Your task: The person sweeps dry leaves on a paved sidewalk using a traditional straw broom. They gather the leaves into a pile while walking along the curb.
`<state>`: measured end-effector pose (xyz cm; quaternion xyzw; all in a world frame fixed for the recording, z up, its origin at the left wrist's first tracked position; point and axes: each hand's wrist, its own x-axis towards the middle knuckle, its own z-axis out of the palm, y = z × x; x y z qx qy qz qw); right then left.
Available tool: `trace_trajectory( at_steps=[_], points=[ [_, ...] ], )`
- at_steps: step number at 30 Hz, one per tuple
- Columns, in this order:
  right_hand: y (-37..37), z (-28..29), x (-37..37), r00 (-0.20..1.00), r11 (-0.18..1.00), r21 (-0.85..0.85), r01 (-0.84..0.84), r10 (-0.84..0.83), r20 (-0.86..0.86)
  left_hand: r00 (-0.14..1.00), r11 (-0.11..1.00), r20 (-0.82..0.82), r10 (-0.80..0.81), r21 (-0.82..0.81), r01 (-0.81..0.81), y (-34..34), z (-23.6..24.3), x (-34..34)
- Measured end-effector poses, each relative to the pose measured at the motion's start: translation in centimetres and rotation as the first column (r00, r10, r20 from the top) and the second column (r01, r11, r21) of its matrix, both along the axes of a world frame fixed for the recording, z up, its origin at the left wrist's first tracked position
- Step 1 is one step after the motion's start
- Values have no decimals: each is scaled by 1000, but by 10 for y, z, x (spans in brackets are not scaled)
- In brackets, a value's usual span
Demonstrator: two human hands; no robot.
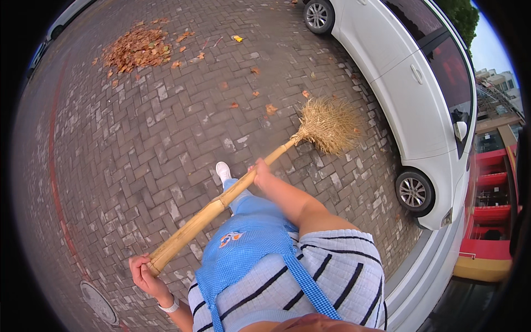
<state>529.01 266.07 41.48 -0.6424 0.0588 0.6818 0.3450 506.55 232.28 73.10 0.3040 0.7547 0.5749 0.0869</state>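
A long bamboo broom [232, 191] slants from lower left to upper right, its straw head [330, 124] resting on the brick paving next to a white car. My left hand [142, 274] grips the butt end of the handle at lower left. My right hand [261, 169] is wrapped round the handle further up, nearer the head. A few loose dry leaves [271, 109] lie just left of the straw head.
A white car [409, 83] is parked along the right, close to the broom head. A pile of brown leaves [137, 48] lies at upper left on the brick paving [138, 144]. A round manhole cover [98, 301] is at lower left. My white shoe [223, 171] steps forward.
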Motion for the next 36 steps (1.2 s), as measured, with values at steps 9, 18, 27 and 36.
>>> trace_trajectory(
  at_steps=[9,18,27,36],
  points=[
    [118,8,-312,922,931,-19,-364,357,-152,800,815,-155,579,95,-572,61,-26,-102],
    [188,34,-495,750,779,275,-564,622,-225,710,731,-195,677,71,-678,96,-54,-268],
    [195,-14,-590,896,926,35,-375,372,-244,862,847,88,499,160,-507,122,-113,-564],
    [273,-40,-627,974,974,-185,-132,93,-208,645,850,756,-111,409,-333,455,-81,-785]
  ],
)
